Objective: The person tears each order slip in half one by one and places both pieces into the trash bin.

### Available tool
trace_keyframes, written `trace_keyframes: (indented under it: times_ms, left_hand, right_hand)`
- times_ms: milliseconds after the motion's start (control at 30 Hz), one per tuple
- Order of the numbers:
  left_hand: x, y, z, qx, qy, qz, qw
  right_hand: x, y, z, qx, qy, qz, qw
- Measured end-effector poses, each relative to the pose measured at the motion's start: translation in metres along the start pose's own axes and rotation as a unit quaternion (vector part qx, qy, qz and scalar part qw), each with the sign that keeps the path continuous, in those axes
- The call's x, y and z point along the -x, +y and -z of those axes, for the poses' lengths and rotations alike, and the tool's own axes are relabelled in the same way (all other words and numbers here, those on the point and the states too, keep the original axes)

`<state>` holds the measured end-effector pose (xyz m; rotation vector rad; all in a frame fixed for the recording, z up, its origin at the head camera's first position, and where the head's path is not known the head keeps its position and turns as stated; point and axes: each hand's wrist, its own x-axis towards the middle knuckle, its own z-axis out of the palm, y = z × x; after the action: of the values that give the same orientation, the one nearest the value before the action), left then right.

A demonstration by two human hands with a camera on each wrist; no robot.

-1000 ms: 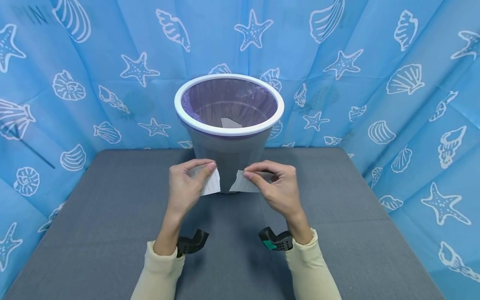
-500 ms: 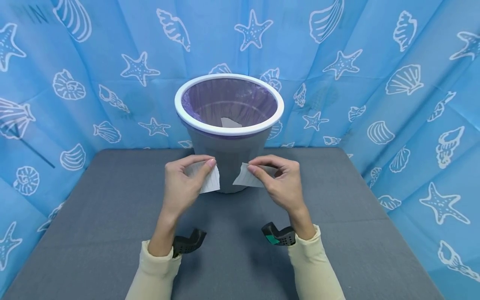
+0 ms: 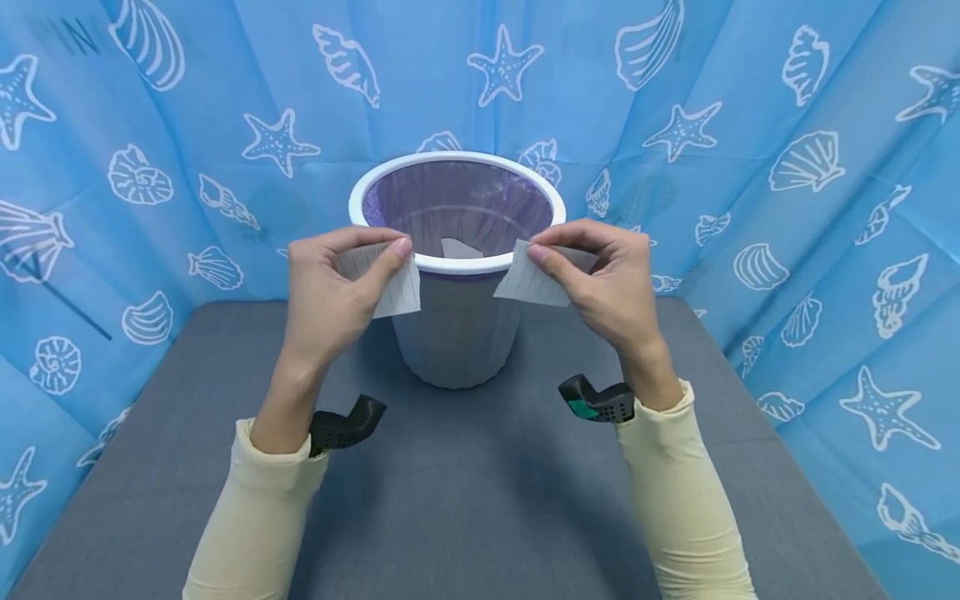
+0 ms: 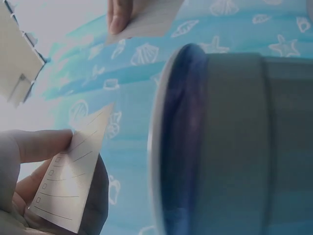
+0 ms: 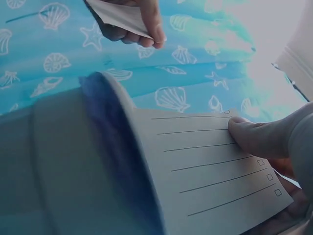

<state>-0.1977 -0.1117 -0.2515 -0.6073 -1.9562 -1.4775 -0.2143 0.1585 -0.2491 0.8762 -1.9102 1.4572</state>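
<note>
My left hand [image 3: 330, 287] pinches a torn piece of lined paper [image 3: 399, 292] between thumb and fingers, at the near left of the trash can's rim. A second torn piece of paper [image 3: 534, 279] is pinched by my right hand [image 3: 611, 279] at the near right of the rim. Ruled lines and small checkboxes show on the left piece [image 4: 68, 176] in the left wrist view and on the right piece [image 5: 205, 166] in the right wrist view. Between the hands stands the grey trash can [image 3: 457, 333] with a white rim and purple liner. A white paper scrap [image 3: 459, 247] lies inside it.
The can stands on a grey cloth-covered table [image 3: 465, 500], near its back edge. A blue curtain [image 3: 420, 75] with shell and starfish prints hangs behind and at both sides. Each wrist carries a black camera mount [image 3: 348, 423].
Both hands have risen from in front of the can to the height of its rim and moved apart, each still pinching its piece of paper. The can has stayed in place.
</note>
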Motion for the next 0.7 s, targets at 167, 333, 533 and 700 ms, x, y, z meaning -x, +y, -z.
trace_keyframes:
  times_ms: [167,333,533,700]
  left_hand:
    - [-0.034,0.012,0.001,-0.017,-0.019,0.017,0.9995]
    - [-0.072,0.019,-0.001,-0.008,-0.046,0.073,0.9963]
    - [-0.112,0.019,-0.004,-0.012,-0.067,0.135,0.9885]
    - [-0.136,0.016,-0.013,-0.009,-0.076,0.156,0.9847]
  right_hand:
    - [-0.035,-0.009,0.004,0.005,-0.017,-0.005,0.9998]
    - [-0.073,-0.016,0.005,-0.012,-0.027,-0.063,0.9975]
    - [-0.111,-0.009,0.003,-0.022,-0.042,-0.140,0.9890]
    - [-0.132,0.006,0.000,0.013,-0.058,-0.186,0.9807]
